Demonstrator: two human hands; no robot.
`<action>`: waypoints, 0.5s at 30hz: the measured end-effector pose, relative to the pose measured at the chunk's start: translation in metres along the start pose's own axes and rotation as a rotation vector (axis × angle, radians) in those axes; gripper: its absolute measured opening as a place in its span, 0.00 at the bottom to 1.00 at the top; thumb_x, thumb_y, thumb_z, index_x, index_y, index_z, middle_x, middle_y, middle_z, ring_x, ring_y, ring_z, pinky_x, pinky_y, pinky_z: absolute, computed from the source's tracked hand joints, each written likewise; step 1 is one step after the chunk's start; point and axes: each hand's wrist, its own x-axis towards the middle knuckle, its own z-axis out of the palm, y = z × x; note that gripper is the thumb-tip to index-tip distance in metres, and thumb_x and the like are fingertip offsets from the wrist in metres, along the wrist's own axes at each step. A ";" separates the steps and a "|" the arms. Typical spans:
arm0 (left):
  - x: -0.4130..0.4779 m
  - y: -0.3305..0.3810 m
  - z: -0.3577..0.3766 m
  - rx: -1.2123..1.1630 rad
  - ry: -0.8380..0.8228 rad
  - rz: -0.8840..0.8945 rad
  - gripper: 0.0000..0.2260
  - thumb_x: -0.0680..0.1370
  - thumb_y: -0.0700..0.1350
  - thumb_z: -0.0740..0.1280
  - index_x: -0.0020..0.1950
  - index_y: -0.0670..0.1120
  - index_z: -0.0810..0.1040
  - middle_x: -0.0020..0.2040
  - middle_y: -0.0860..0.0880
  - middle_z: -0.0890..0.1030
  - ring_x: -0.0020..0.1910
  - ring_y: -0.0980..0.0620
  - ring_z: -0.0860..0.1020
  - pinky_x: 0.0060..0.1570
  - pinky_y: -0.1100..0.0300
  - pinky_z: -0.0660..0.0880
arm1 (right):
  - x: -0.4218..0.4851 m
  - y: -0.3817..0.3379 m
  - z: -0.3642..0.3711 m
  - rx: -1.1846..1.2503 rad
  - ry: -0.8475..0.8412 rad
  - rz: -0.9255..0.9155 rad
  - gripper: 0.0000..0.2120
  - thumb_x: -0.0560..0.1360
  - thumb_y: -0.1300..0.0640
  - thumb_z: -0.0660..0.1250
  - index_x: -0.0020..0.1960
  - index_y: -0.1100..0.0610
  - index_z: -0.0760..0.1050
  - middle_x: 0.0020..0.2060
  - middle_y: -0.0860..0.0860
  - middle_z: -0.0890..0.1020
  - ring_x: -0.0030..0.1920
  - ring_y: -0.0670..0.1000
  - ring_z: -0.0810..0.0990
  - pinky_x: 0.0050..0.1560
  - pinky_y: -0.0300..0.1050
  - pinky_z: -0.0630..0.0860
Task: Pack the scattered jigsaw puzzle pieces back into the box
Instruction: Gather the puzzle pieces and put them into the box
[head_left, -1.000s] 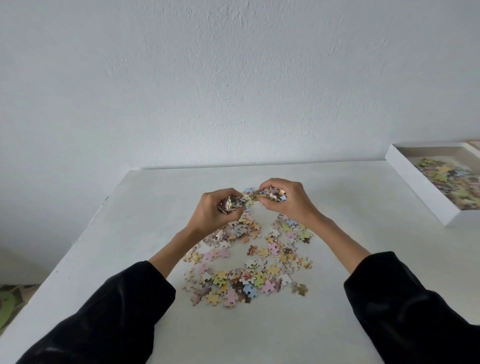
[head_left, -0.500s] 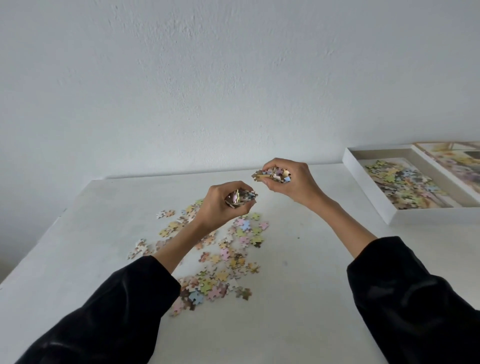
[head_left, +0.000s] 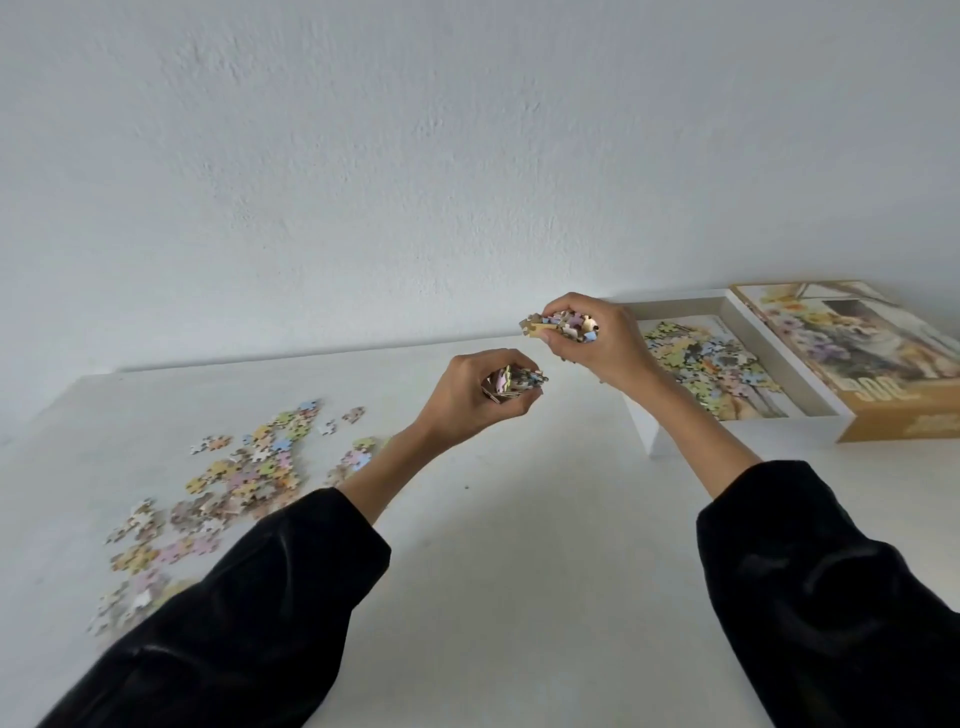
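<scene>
black sleeves (head_left: 249, 623) nearest, one at either side of the bare white table (head_left: 519, 571). on the table to the left, scattered puzzle pieces (head_left: 244, 473): pastel, flat, thin card, loose in a ragged patch, some overlapping.

farther out, left hand (head_left: 467, 395) raised off the table, fingers curled round a stacked handful (head_left: 511, 382), edges poking out past the thumb. just beyond and to the right, right hand (head_left: 597, 343), higher, likewise clenched on a second handful (head_left: 563, 325). seemingly over the near-left edge of the box (head_left: 653, 439) rather than its middle, though hard to judge from this angle.

inside the box, a loose layer of pieces (head_left: 711, 364) already down. farther right, close beside the box, lid (head_left: 857, 343) with its printed picture face up.

handling, as a judgement: very light and stiff enough not to bend in a fist. slick-faced too, and free to slide against one another, so prone to spilling from the open ends of a grip. best taken in bunches, pinched across the flat faces with the thumb closing the top. otherwise swept together first and scooped from the edges. little worry over breakage, only some risk of creased tabs under a hard squeeze. better released low inside the walls, against bounce-outs.
</scene>
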 end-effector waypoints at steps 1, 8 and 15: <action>0.006 0.002 0.009 -0.005 -0.007 0.002 0.05 0.71 0.42 0.72 0.44 0.45 0.80 0.36 0.53 0.80 0.32 0.57 0.74 0.35 0.66 0.71 | -0.001 0.007 -0.008 -0.008 0.002 0.005 0.07 0.70 0.61 0.71 0.47 0.60 0.78 0.37 0.53 0.80 0.36 0.35 0.76 0.37 0.25 0.68; 0.042 0.017 0.071 -0.020 -0.084 0.032 0.04 0.71 0.44 0.72 0.44 0.45 0.79 0.36 0.53 0.80 0.32 0.57 0.74 0.34 0.64 0.71 | -0.012 0.058 -0.062 -0.064 0.020 0.047 0.08 0.71 0.58 0.71 0.48 0.59 0.79 0.41 0.51 0.82 0.40 0.41 0.77 0.42 0.27 0.68; 0.082 0.024 0.122 -0.033 -0.147 0.068 0.09 0.71 0.48 0.72 0.47 0.45 0.80 0.34 0.48 0.77 0.28 0.59 0.68 0.30 0.71 0.63 | -0.016 0.103 -0.104 -0.094 0.037 0.133 0.09 0.71 0.56 0.71 0.50 0.59 0.79 0.46 0.50 0.82 0.47 0.46 0.78 0.46 0.22 0.67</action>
